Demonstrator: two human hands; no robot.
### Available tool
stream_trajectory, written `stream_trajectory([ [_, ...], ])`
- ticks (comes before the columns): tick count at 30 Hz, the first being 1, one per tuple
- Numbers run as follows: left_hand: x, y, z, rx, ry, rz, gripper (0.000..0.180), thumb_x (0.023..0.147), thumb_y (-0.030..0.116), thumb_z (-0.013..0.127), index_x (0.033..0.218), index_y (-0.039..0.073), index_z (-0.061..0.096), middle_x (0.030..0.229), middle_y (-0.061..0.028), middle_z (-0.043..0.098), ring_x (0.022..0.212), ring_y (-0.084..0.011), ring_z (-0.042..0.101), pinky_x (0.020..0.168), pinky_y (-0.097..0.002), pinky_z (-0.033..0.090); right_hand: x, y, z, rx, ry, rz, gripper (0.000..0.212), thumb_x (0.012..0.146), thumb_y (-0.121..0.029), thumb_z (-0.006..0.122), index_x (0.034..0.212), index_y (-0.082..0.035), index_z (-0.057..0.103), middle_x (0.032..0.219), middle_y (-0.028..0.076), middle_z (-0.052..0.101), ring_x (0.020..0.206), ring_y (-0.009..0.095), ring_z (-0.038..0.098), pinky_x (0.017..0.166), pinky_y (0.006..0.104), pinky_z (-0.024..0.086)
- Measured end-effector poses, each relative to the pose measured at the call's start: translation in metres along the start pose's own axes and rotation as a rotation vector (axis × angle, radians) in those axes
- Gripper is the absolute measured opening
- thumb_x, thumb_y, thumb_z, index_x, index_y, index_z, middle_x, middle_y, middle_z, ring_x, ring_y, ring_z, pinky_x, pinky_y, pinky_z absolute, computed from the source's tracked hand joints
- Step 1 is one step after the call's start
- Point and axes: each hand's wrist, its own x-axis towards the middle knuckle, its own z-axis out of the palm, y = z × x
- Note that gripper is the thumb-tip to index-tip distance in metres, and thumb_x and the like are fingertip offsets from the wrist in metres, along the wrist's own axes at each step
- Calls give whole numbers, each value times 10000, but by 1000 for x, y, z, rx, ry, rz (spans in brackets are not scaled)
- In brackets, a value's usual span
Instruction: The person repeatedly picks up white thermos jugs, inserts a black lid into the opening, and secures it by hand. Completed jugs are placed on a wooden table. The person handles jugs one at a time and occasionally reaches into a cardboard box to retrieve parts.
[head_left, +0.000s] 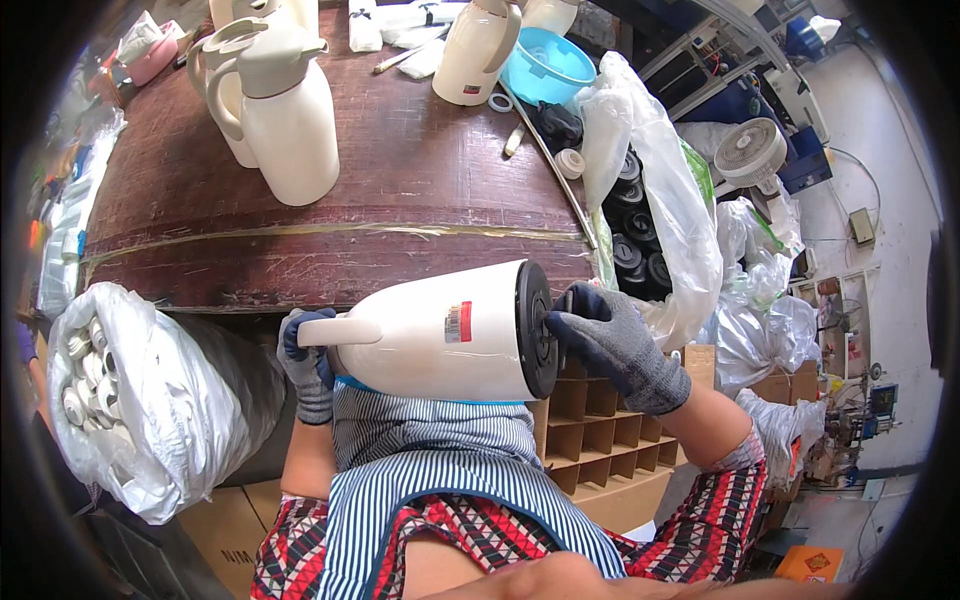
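Observation:
A white vacuum jug lies sideways in front of my body, its black round base to the right and its handle to the left. My left hand, in a grey and navy glove, is closed round the neck end beside the handle; the spout end is mostly hidden. At the other end, my gloved right hand has its fingers bent against the middle of the black base. A barcode sticker with a red part shows on the jug's side.
More jugs stand upright on the dark red wooden table. A blue basin is at the back. Black round parts fill a plastic bag to the right; a white bag of pale parts stands left. Below is a divided carton.

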Motion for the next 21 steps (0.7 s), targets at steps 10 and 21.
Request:
stream_trajectory([
  [10,11,-4,-5,-149,-112,-189,207,953,188,751,1022,16,659,943,-17,641,863,-142,624,816,-302,522,-10,5,6,-327,-12,-437,195,953,-77,667,1140,-35,631,818,61,624,708,185,598,672,354,504],
  [21,1,-9,33,-632,-674,-1114,305,1014,179,663,1291,51,674,1202,-78,717,1083,-170,683,989,-329,568,-28,-65,-2,-1766,-223,-2000,306,876,-179,669,1101,29,649,1065,137,629,1017,273,678,904,420,604],
])
